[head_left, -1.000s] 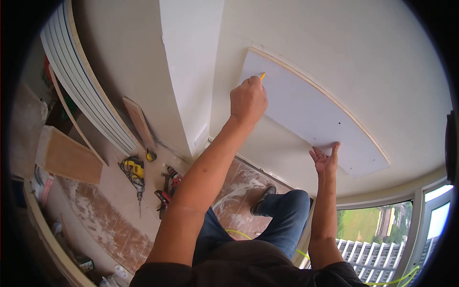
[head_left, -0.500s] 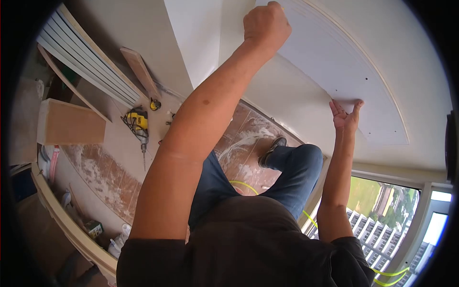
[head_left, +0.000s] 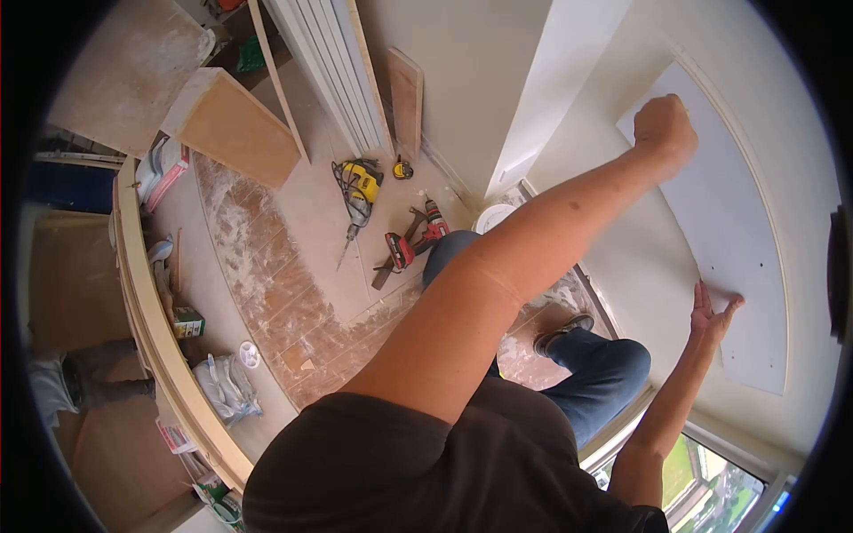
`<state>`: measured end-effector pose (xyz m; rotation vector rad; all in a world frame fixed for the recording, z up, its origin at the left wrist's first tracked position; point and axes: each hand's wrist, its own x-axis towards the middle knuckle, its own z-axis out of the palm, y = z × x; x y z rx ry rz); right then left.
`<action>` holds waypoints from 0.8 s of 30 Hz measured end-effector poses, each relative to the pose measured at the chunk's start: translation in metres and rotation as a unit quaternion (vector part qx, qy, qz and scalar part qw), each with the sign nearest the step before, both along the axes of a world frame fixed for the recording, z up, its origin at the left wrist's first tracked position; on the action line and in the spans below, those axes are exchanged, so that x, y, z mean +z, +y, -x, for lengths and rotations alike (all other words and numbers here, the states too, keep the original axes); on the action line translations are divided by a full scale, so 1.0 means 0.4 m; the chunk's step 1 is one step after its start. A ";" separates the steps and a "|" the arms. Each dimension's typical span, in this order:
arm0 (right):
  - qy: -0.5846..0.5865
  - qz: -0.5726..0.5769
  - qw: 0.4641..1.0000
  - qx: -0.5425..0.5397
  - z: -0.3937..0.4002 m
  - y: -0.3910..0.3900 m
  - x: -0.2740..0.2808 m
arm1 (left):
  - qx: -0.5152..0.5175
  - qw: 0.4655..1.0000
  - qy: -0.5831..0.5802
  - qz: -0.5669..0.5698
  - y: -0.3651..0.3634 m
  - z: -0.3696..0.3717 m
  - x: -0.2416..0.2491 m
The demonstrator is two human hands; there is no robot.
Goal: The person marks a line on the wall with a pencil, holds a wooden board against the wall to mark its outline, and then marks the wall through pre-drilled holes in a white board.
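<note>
Flat white curved-edge panel (head_left: 737, 213), pale wall (head_left: 619, 240) open along its long edges; left hand (head_left: 666, 131) fisted over it, contents hidden; right hand (head_left: 711, 318) open at its straight edge.

Pale wall (head_left: 622, 222), dusty floor (head_left: 258, 266), window (head_left: 702, 471)
</note>
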<state>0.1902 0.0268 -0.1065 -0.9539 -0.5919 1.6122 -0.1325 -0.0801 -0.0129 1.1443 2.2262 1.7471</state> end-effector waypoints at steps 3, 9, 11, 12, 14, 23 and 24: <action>-0.010 -0.007 1.000 0.001 0.002 -0.004 -0.006 | 0.019 0.951 0.282 0.126 -0.043 -0.019 0.010; -0.028 -0.016 0.999 0.015 -0.011 0.012 -0.021 | -0.020 0.835 0.528 0.155 -0.051 0.039 0.014; 0.003 0.011 1.000 0.023 -0.032 0.040 -0.046 | 0.006 0.832 0.544 0.108 -0.023 0.050 0.003; 0.003 0.005 1.000 0.024 -0.036 0.035 -0.044 | -0.002 0.840 0.525 0.138 -0.015 0.052 0.008; 0.002 0.016 1.000 0.020 -0.030 0.034 -0.045 | -0.006 0.861 0.477 0.175 -0.002 0.050 0.014; -0.007 -0.008 1.000 0.017 -0.011 0.011 -0.026 | -0.045 0.993 -0.109 -0.019 0.037 0.016 0.021; -0.005 -0.002 1.000 0.013 -0.015 0.011 -0.027 | -0.060 0.975 -0.208 -0.053 0.035 0.013 0.029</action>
